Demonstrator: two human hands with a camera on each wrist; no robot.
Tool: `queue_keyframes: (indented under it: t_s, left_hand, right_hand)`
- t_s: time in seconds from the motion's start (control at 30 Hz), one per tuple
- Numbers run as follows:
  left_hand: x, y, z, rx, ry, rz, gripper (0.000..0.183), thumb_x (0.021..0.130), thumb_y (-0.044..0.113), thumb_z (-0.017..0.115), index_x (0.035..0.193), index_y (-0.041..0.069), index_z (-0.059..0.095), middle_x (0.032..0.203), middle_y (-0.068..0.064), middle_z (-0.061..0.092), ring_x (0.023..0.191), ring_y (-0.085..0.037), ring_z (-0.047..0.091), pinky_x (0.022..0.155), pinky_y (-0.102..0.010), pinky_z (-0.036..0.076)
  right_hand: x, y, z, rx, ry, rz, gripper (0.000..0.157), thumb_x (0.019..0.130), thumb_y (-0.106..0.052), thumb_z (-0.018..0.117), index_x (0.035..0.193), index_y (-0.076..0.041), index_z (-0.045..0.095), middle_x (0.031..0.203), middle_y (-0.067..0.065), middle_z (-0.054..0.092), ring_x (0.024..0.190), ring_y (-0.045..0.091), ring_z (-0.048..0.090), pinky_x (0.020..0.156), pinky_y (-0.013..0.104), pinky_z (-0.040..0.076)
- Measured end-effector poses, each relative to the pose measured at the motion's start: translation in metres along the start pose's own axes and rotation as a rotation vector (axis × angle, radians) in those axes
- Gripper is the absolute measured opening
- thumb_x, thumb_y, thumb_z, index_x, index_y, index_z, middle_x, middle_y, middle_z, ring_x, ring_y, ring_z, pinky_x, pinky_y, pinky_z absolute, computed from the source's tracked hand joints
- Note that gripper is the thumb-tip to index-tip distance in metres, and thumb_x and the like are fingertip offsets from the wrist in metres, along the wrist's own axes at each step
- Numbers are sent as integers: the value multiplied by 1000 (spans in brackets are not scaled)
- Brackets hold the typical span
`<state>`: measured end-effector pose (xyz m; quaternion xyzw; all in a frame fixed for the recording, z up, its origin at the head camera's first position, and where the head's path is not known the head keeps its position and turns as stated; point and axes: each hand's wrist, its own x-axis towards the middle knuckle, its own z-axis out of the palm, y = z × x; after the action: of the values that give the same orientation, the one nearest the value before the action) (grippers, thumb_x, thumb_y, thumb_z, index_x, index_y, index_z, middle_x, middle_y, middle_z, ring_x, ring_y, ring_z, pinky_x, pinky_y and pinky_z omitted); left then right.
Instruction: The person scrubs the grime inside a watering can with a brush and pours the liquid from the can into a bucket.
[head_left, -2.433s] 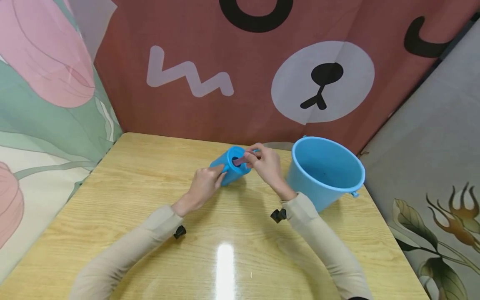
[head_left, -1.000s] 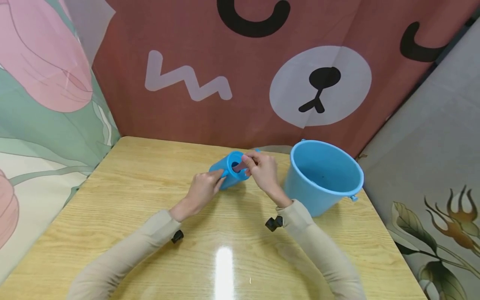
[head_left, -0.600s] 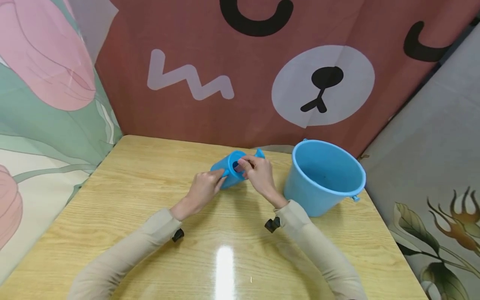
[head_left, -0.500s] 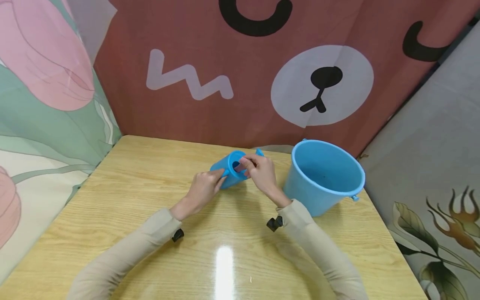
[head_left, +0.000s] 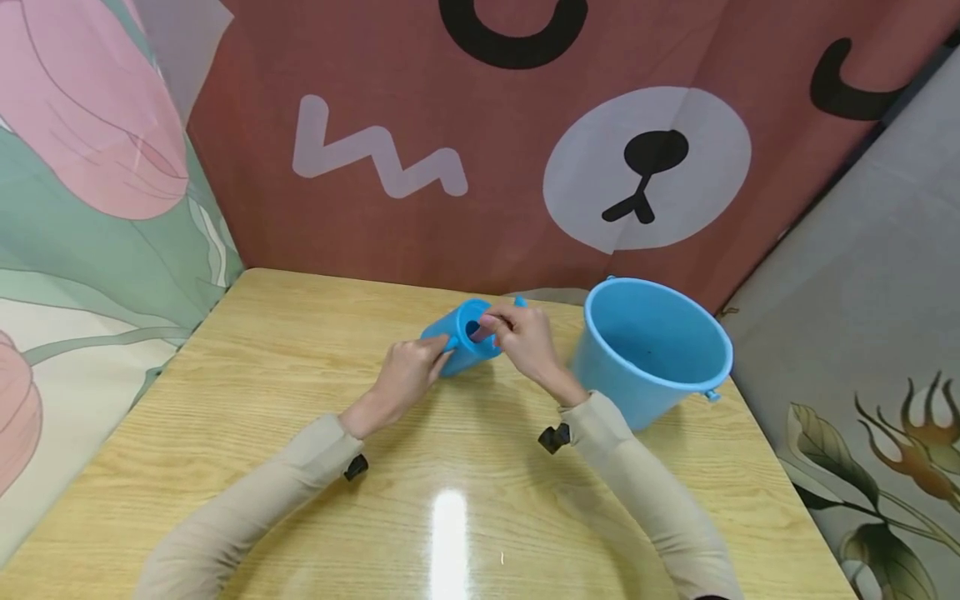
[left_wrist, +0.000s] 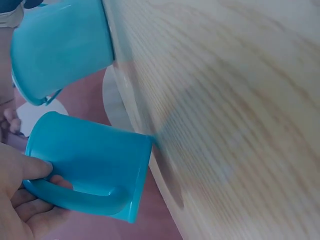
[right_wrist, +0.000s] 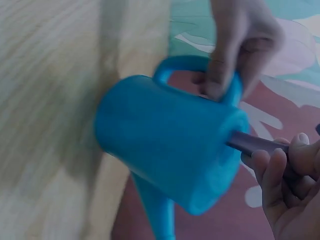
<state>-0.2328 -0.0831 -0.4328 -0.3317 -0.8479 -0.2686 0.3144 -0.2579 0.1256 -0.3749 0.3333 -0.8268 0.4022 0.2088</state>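
A blue watering can (head_left: 447, 330) stands near the back edge of the table, its spout pointing away to the right. My left hand (head_left: 407, 371) grips the can's handle (right_wrist: 182, 64), thumb and fingers curled round its upper end. My right hand (head_left: 529, 340) pinches a thin, dull purple stick (right_wrist: 257, 144) between thumb and fingers. The stick's far end is hidden inside the can's round top opening; its kind cannot be told. In the right wrist view, the spout (right_wrist: 155, 205) shows below the can body.
A larger light-blue bucket (head_left: 618, 379) stands right of the can, close beside my right forearm. The wooden table (head_left: 300, 333) ends at a brown cloth backdrop (head_left: 360, 233) printed with a bear. A grey printed curtain (head_left: 862, 292) lines the right side.
My right hand has pushed the stick deeper into the watering can, then drawn it back a little, shifting slightly up and right. My left hand keeps its grip on the handle.
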Motion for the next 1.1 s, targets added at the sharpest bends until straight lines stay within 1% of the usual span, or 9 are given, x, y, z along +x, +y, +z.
queue_keyframes:
  t_s: [0.1,0.17,0.33,0.53,0.63,0.73,0.87,1.0,1.1]
  left_hand:
    - [1,0,1,9,-5,14,30,90,3,73,73,8,48,66,-4,58,54,-15,59,50,-31,52]
    - [1,1,1,10,-12,19,31,90,3,72,74,8,46,64,-2,54,52,-13,54,48,-30,48]
    - [2,2,1,2,-6,18,29,89,2,73,75,8,48,67,-4,58,56,-16,61,51,-32,52]
    - [2,1,1,2,2,16,26,89,1,73,77,7,51,71,-7,64,60,-21,67,53,-35,54]
    - [2,1,1,8,0,15,24,89,1,72,78,7,52,71,-7,64,60,-21,67,53,-35,55]
    - [2,1,1,17,-10,16,22,90,2,72,79,6,53,71,-7,64,59,-20,66,52,-34,54]
    - [3,1,1,30,-16,21,20,90,2,73,80,5,56,71,-7,64,58,-20,66,51,-33,54]
    - [2,1,1,22,-16,19,20,90,3,72,80,5,55,71,-7,64,59,-20,66,51,-33,54]
    - [2,1,0,13,-21,15,22,92,3,71,79,6,53,70,-6,62,59,-19,66,51,-32,53]
  right_hand:
    - [-2,3,6,-15,-29,11,15,96,-10,65,92,-1,75,74,7,71,55,11,61,53,27,51]
    - [-2,4,6,-23,-43,28,15,96,-11,65,92,-1,75,74,8,71,56,12,62,54,27,51]
    - [2,1,-4,-39,-41,59,15,97,-10,64,96,-1,75,74,8,71,55,14,62,50,28,49]
    - [10,-4,-19,-39,-15,36,16,98,-11,62,93,-2,75,72,7,70,55,18,61,48,31,47]
    - [9,-5,-18,-57,-38,44,17,99,-12,61,95,-3,75,74,6,71,55,15,60,49,30,47]
    - [5,-2,-10,-86,-70,36,16,99,-10,61,97,-2,75,77,6,72,55,11,60,51,28,48]
    - [4,0,-5,-121,-78,3,14,96,-4,63,97,1,76,80,11,73,56,14,62,53,28,51]
    - [9,-3,-13,-115,-64,-31,14,96,-1,62,94,2,75,80,13,73,54,17,63,52,30,51]
    - [13,-6,-19,-91,-60,-46,15,97,-1,62,92,1,75,80,11,73,54,17,63,52,30,51]
